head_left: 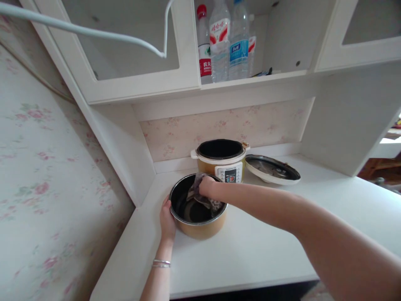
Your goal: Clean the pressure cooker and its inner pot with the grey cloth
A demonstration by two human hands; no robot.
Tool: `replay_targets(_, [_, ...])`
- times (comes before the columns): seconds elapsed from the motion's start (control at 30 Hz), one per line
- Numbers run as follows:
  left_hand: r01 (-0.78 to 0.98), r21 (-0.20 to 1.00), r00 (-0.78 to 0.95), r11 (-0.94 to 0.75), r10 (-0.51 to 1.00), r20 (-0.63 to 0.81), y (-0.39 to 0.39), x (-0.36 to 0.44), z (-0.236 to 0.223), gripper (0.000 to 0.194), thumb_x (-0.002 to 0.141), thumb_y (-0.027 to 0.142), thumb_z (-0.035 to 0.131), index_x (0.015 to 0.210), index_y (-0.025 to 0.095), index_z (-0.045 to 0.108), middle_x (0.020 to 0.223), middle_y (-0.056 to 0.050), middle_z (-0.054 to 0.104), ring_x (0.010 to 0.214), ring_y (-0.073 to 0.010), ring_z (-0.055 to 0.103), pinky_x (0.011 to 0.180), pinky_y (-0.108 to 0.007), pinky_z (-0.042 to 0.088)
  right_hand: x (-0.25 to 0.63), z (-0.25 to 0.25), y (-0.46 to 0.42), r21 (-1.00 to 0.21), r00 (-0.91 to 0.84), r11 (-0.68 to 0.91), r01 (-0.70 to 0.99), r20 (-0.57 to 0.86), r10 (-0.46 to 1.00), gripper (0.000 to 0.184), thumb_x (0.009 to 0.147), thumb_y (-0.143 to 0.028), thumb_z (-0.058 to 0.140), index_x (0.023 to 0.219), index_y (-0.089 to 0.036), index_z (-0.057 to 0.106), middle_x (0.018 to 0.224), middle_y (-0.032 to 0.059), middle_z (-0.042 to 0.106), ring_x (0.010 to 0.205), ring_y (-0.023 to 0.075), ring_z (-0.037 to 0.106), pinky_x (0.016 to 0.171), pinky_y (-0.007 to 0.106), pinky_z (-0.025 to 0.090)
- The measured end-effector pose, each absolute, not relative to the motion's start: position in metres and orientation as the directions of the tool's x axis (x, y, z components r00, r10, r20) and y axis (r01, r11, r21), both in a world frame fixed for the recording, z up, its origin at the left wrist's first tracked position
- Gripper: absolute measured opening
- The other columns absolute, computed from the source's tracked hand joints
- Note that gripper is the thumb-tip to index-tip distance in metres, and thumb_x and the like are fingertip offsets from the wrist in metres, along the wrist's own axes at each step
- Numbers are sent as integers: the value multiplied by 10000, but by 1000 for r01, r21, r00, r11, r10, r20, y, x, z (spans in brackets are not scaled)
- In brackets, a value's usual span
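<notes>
Cloth is bunched in my right hand, inside the pot; my left hand clasps its side, seemingly to steady it on the counter. Behind stands the open cooker, a lid upturned alongside.

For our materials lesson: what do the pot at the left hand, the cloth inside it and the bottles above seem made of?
Pot: probably metal, with a shiny rim and dark, coated-looking interior. Cloth: soft, patterned fabric, judging by its folds. Bottles: likely clear plastic, glossy and see-through.
</notes>
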State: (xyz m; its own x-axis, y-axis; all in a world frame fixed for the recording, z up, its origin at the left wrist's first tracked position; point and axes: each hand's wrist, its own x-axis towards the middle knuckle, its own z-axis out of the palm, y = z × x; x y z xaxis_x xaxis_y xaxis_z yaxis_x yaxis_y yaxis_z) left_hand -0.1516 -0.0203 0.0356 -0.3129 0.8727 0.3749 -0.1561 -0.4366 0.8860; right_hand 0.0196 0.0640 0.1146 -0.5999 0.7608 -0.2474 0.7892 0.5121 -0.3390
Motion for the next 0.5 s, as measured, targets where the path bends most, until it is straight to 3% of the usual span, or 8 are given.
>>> replay_targets(0.23, [-84,911,-394,-404,853,342,-10,-164,20,390,824,345,491,1114,158,672,1165,-76,657,1170,-245,529,1046,-378,335,4,109,81,-145,-705,691,709,-121,699,222,644,14,578,588,-194,630,757,56,673,1010,210,567,878,330,430])
replay_targets(0.4, [-64,903,-408,-424,837,364,-8,-165,16,418,841,359,481,1188,170,615,1247,-77,603,1198,-245,501,1059,-380,318,20,123,69,-96,-663,656,749,-120,739,148,695,-38,583,682,-164,661,815,83,694,1031,247,566,938,404,400])
replay_targets(0.5, [-43,916,-451,-398,826,338,-10,-164,19,442,841,355,504,1251,202,571,1326,-58,546,1272,-234,435,1094,-367,270,30,134,56,-118,-608,596,794,-152,780,124,619,-37,649,623,-161,642,813,105,690,1026,298,572,916,433,416])
